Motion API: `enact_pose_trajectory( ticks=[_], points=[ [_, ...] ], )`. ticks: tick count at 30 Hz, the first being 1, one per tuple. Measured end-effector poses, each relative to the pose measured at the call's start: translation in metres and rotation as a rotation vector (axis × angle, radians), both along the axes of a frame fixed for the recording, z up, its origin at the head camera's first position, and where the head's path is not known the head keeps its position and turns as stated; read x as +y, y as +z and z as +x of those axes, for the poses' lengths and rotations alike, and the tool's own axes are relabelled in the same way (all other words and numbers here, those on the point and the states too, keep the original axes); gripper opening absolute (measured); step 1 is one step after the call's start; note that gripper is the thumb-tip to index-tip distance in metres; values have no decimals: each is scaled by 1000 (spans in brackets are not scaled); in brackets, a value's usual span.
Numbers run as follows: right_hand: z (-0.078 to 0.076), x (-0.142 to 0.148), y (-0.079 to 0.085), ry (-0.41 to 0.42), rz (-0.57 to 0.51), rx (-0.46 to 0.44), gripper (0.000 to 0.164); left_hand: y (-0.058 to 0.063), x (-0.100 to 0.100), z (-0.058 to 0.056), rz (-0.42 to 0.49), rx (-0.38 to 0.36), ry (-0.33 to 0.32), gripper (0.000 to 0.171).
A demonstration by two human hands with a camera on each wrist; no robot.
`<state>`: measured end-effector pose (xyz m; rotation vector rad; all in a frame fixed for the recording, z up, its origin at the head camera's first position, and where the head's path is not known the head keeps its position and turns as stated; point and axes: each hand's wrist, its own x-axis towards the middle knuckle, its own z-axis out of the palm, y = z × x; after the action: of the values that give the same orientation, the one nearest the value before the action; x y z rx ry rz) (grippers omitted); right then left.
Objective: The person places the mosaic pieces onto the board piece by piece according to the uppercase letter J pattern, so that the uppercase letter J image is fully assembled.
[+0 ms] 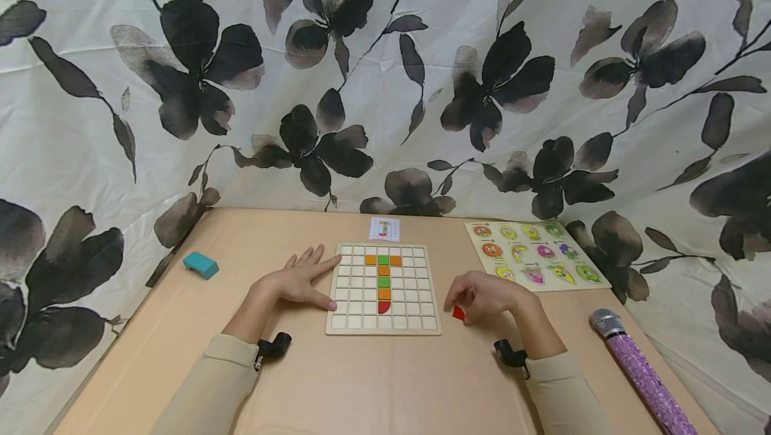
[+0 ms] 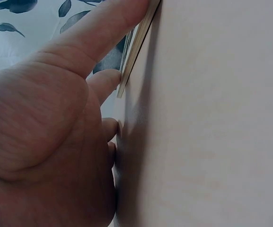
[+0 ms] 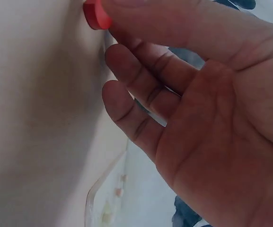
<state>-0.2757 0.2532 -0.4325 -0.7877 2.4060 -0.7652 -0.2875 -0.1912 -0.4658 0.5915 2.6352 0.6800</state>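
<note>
A square wooden board (image 1: 355,321) with a grid of white cells lies in the middle of the table. Small orange and green tiles form a T on it, and a red tile with a rounded edge (image 1: 384,306) sits at the foot of the stem. My left hand (image 1: 299,279) is spread flat at the board's left side, thumb and index finger touching its edge. To the right of the board, my right hand (image 1: 486,296) pinches a small red piece (image 3: 97,15) between thumb and fingers, low over the table.
Behind the board lies a small pattern card (image 1: 384,229). A sheet of fruit stickers (image 1: 530,254) is at the back right, a purple glitter microphone (image 1: 647,375) at the right edge, and a blue block (image 1: 201,265) at the left. Floral cloth (image 1: 385,87) hangs behind the table.
</note>
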Motion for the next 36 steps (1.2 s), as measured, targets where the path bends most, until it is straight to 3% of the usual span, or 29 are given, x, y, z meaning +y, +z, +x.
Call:
enact_pose_trajectory(
  ticks=[16,23,36],
  points=[
    [-7,1,-8,-8,-5,68,21,0,0,-1,-2,0,4,114],
    [-7,-3,-9,-32,-36,48,19,0,0,-1,-4,-3,3,114],
    [-8,0,-10,-13,-85,107,15,1,0,1,-4,3,-3,114]
  ],
)
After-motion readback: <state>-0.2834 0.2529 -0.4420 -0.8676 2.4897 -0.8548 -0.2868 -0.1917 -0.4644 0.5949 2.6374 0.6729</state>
